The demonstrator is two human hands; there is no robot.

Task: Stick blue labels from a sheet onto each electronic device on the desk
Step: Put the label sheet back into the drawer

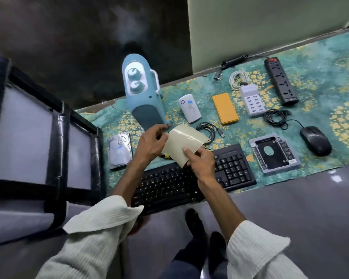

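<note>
The left hand (151, 141) pinches the upper edge of the curled label sheet (184, 143), and the right hand (201, 164) grips its lower corner, above the keyboard (165, 188). The hard drive (119, 156) and the white device (190, 111) each carry a blue label.

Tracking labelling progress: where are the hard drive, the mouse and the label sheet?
hard drive (119, 152): head view, top plate.
mouse (315, 140): head view, its back.
label sheet (186, 141): head view, curled middle.
</note>
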